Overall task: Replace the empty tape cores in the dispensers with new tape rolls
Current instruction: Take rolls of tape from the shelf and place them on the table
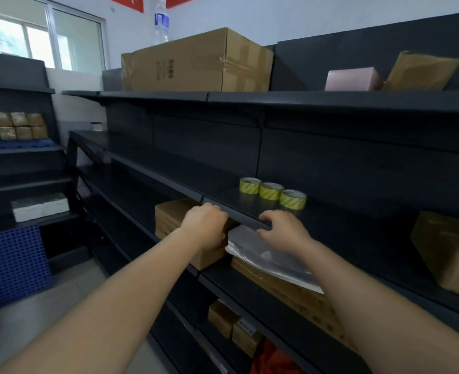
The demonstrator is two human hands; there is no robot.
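Three tape rolls (271, 190), yellow-striped, sat in a row on the mid shelf (344, 209), each touching the next, close to its front edge. Both hands were at that shelf's front lip, just in front of the rolls but not touching them.

Left hand (204, 225) reached under the lip, over a cardboard box (169, 214) on the shelf below. Its fingertips were hidden behind the lip, so I couldn't tell whether they gripped anything.

Right hand (283, 230) was at the lip too, nearest the rolls. Fingers were curled w/ thumb lower down, but I couldn't tell whether they clamped the lip, the clear plastic bag (271, 261) beneath, or nothing. The bag lay on a flat carton (303, 300) at the front edge of the lower shelf, just right of the cardboard box.

On the top shelf a big carton (196, 60) sat w/ a water bottle (161, 22) standing on it. A pink box (352, 79) sat toward the right end.
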